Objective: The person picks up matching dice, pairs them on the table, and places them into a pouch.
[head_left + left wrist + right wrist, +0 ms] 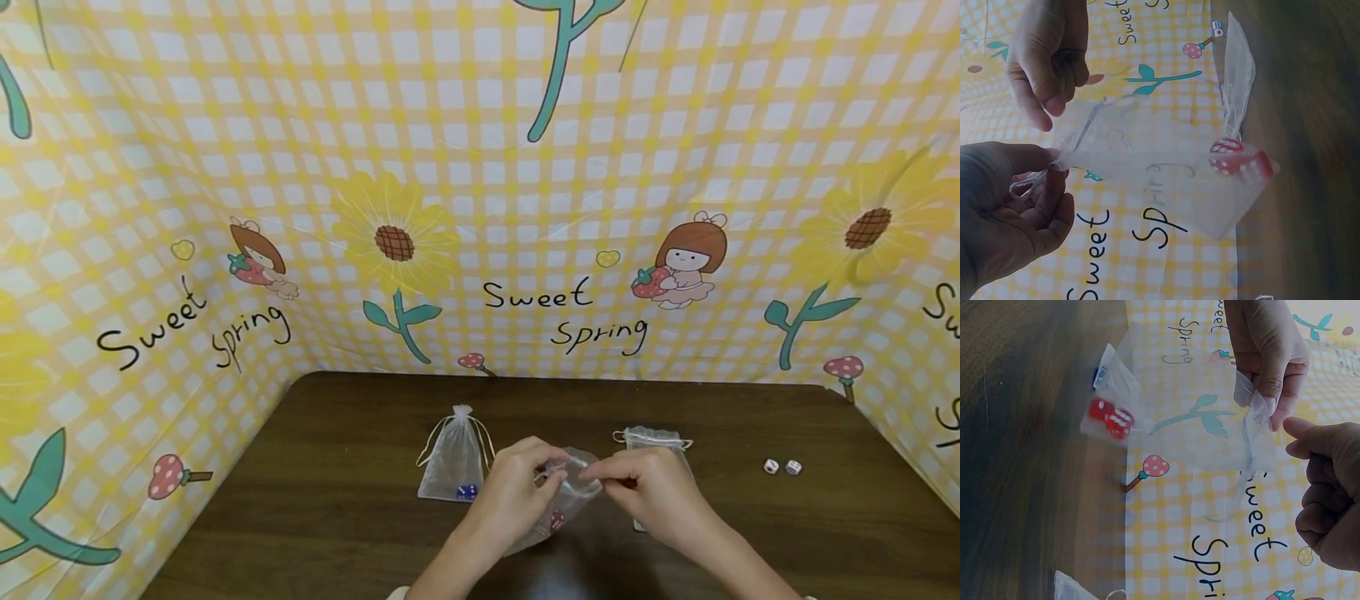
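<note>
A sheer white drawstring bag (1172, 187) hangs in the air with two red dice (1110, 417) in its bottom corner. My left hand (517, 492) pinches the bag at its gathered mouth, and a loop of white cord (1025, 186) shows beside those fingers. Close to the same mouth is my right hand (660, 492), its index finger and thumb pointing at the bag and its other fingers curled in. In the left wrist view nothing shows between the right hand's fingertips.
A second mesh bag (450, 458), tied at the neck, holds two blue dice (467, 492) at the left. Another mesh bag (652, 437) lies partly hidden behind my right hand. Two white dice (782, 467) rest on the dark wooden table (337, 517). Yellow checked cloth (487, 208) surrounds it.
</note>
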